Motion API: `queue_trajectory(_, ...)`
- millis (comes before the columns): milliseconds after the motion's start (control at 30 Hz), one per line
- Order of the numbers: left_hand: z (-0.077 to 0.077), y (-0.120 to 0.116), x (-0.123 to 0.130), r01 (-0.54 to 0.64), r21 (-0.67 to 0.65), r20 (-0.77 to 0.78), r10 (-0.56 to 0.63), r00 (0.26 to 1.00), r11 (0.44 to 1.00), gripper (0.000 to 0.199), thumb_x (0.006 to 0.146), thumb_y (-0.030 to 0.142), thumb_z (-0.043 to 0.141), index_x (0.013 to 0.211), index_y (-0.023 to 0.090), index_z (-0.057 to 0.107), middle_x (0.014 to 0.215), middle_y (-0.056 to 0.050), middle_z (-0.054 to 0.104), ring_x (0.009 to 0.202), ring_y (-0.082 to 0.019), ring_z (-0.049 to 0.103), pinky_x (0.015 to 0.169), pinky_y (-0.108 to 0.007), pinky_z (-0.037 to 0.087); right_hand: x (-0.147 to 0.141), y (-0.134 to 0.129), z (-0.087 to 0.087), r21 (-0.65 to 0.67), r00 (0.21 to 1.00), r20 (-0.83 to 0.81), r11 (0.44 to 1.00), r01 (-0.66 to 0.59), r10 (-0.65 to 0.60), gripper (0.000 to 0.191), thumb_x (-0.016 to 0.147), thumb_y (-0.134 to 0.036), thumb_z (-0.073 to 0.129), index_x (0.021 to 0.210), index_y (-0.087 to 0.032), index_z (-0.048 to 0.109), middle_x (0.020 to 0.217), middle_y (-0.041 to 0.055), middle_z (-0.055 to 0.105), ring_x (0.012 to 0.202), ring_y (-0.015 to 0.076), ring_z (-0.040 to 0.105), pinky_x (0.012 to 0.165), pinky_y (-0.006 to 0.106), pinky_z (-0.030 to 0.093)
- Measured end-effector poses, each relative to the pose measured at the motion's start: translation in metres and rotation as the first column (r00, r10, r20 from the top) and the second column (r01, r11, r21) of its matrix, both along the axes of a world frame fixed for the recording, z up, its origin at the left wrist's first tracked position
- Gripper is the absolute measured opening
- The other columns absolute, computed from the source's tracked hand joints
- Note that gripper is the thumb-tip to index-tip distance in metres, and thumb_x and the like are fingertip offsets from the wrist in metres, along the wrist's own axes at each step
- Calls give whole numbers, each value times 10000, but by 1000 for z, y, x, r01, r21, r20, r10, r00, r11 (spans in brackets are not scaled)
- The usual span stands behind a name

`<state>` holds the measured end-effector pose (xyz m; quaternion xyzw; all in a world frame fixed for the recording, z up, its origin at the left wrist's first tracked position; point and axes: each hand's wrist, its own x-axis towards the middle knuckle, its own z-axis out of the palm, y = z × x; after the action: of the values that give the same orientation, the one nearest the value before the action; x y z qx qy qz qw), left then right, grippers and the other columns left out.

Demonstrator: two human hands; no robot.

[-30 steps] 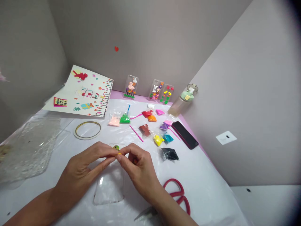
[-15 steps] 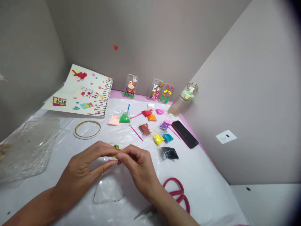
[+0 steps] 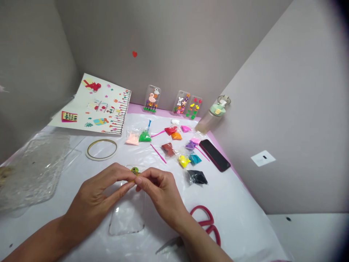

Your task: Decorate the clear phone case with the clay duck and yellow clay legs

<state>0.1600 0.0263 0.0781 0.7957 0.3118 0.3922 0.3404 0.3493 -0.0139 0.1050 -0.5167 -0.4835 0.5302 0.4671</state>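
Observation:
A clear phone case (image 3: 128,214) lies flat on the white table cover below my hands. Near its upper end shows a small green and yellow clay figure (image 3: 134,170). Just in front of that figure, my left hand (image 3: 102,191) pinches with thumb and forefinger. My right hand (image 3: 160,189) meets it there, its thumb and fingers pressed together. A bit of yellow clay shows between the fingertips; most of it is hidden. The forearm on the right passes over part of the red-handled scissors (image 3: 201,214).
Several clay packets, such as a black one (image 3: 196,177), lie beyond my hands with pink tools (image 3: 158,153). A tape roll (image 3: 101,149), clear plastic sleeves (image 3: 40,171), a phone (image 3: 214,155), a bottle (image 3: 209,118), decorated cases (image 3: 152,99) and a decorated sheet (image 3: 103,105) surround them.
My fingertips shift only slightly at the same spot over the case. The things on the table stay where they were; the view moves a little.

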Motion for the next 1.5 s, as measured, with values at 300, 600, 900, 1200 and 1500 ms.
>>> queue_trajectory(300, -2, 3, 2, -35, -27, 16, 36, 999, 999, 142, 933, 255, 667, 1026, 350, 717, 958, 43, 749, 883, -159, 719, 817, -205, 572, 0, 0, 0, -1, 1000, -4, 1000, 12, -12, 283, 812, -458, 788, 776, -181, 739, 658, -19, 616, 613, 117, 472, 596, 250, 368)
queue_trajectory(600, 1, -1, 2, -77, -70, 63, 82, 995, 995, 128, 910, 280, 716, 983, 376, 758, 918, 65, 771, 838, -138, 726, 795, -186, 566, 0, 2, -1, -8, 999, -26, 999, 44, -44, 272, 783, -453, 812, 760, -189, 749, 704, -1, 670, 644, 130, 515, 621, 256, 404)
queue_trajectory(900, 2, 0, 2, -212, -96, 51, 218, 975, 972, 83, 858, 399, 777, 868, 341, 718, 844, 76, 732, 785, -134, 698, 759, -177, 539, 2, 3, 0, -7, 996, -83, 999, 34, -34, 212, 810, -391, 780, 748, -191, 749, 711, 1, 686, 692, 141, 575, 673, 256, 451)
queue_trajectory(1200, 3, -3, 2, -103, 29, 51, 101, 994, 994, 164, 933, 277, 685, 1023, 396, 754, 958, 79, 786, 861, -130, 734, 818, -193, 553, 1, 4, 0, -6, 998, -56, 1000, 23, -23, 260, 808, -435, 796, 739, -188, 751, 693, -1, 684, 682, 138, 579, 669, 250, 463)
queue_trajectory(1500, -2, -1, 1, -57, 130, 3, 57, 998, 990, 202, 962, 208, 652, 1084, 364, 687, 992, 68, 738, 914, -117, 710, 848, -189, 538, 1, 3, -2, -12, 996, -88, 1000, 16, -17, 261, 786, -433, 821, 763, -180, 760, 703, 1, 685, 669, 130, 556, 649, 247, 429)
